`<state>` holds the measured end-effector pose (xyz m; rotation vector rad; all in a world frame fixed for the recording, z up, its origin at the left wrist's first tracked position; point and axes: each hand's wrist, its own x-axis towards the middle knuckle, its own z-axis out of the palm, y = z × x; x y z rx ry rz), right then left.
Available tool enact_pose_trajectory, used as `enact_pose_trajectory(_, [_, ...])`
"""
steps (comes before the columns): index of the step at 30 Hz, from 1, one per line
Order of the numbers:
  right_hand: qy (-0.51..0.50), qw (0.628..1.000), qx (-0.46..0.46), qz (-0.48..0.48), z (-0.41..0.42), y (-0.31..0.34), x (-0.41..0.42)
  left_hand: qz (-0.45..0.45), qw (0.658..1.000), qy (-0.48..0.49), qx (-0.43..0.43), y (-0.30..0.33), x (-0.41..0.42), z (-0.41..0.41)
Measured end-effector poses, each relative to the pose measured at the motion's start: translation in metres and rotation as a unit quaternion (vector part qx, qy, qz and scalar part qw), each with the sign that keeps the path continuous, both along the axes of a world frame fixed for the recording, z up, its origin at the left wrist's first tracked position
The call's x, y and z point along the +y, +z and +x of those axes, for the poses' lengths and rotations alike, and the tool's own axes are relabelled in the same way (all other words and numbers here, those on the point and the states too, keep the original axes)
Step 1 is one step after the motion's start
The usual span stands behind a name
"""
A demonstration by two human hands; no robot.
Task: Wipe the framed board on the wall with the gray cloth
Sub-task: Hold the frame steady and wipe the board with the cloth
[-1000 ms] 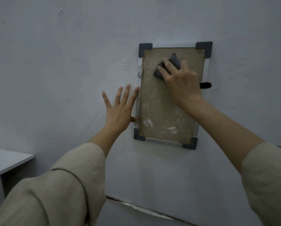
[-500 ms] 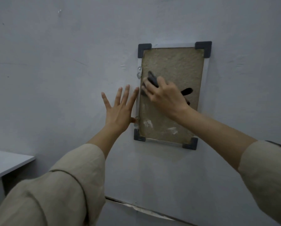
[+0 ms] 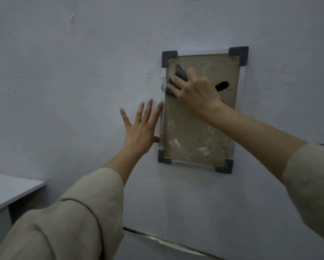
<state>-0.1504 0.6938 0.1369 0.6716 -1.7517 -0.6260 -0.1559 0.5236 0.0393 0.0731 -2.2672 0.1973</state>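
Observation:
The framed board (image 3: 195, 132) hangs on the wall, a brown panel in a silver frame with dark corner caps and pale smears near its bottom. My right hand (image 3: 196, 89) presses the gray cloth (image 3: 181, 72) flat against the board's upper left, by the left frame edge. Cloth sticks out past my fingertips and behind my hand at the right. My left hand (image 3: 140, 130) lies flat on the wall with fingers spread, just left of the frame. Its thumb touches the frame's lower left edge.
A small metal hanger bracket (image 3: 163, 85) sits on the frame's left side next to the cloth. A white table corner (image 3: 7, 190) juts in at lower left. A cracked seam (image 3: 166, 241) runs along the wall below the board.
My right hand swept the cloth from the upper middle of the board down and left, then back up to the left edge. My left hand has stayed in place.

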Motion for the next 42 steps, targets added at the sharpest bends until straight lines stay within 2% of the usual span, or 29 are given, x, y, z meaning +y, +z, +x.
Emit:
enact_pose_trajectory(3, [-0.006, 0.995, -0.019, 0.093, 0.003, -0.03, 0.013, 0.0, 1.0, -0.002, 0.005, 0.0, -0.001, -0.001])
enact_pose_trajectory(7, [-0.013, 0.992, 0.01, 0.127, 0.0, -0.016, 0.014, 0.0, 1.0, -0.001, 0.006, 0.0, -0.002, -0.002])
enact_pose_trajectory(9, [-0.015, 0.995, 0.027, 0.098, -0.003, 0.009, 0.008, -0.001, 1.0, -0.001, 0.007, 0.0, -0.002, -0.002])
enact_pose_trajectory(13, [0.009, 0.999, 0.027, -0.028, -0.006, 0.053, -0.005, 0.0, 1.0, 0.001, 0.005, 0.0, -0.002, -0.002])
enact_pose_trajectory(18, [0.016, 0.997, -0.006, -0.073, -0.004, 0.039, -0.008, 0.001, 1.0, -0.001, 0.006, -0.001, -0.001, -0.001])
enact_pose_trajectory(20, [0.011, 0.999, -0.011, -0.041, -0.001, 0.017, -0.003, 0.002, 1.0, 0.0, 0.003, -0.001, -0.001, 0.0])
enact_pose_trajectory(24, [-0.002, 0.993, -0.035, 0.109, 0.001, -0.03, 0.015, -0.001, 1.0, 0.002, 0.004, 0.0, 0.001, 0.0])
enact_pose_trajectory(27, [-0.005, 0.99, -0.015, 0.142, 0.001, -0.017, 0.022, 0.002, 1.0, -0.001, 0.004, 0.001, 0.0, 0.0])
enact_pose_trajectory(29, [-0.011, 0.995, 0.009, 0.099, -0.002, 0.011, 0.021, 0.002, 1.0, -0.003, 0.002, 0.001, 0.0, 0.0])
enact_pose_trajectory(32, [-0.016, 0.999, 0.022, -0.021, -0.003, 0.051, 0.019, -0.002, 1.0, 0.004, 0.004, 0.0, -0.001, 0.001])
enact_pose_trajectory(35, [-0.012, 0.996, 0.007, -0.087, -0.001, 0.054, 0.014, -0.001, 1.0, 0.004, 0.003, 0.0, -0.001, 0.001])
enact_pose_trajectory(37, [-0.005, 0.998, -0.002, -0.056, 0.0, 0.035, 0.014, -0.001, 1.0, 0.003, 0.003, 0.0, 0.0, 0.001])
enact_pose_trajectory(42, [-0.007, 0.993, -0.054, 0.108, 0.001, -0.028, 0.039, 0.004, 1.0, -0.001, -0.001, 0.0, 0.001, 0.001])
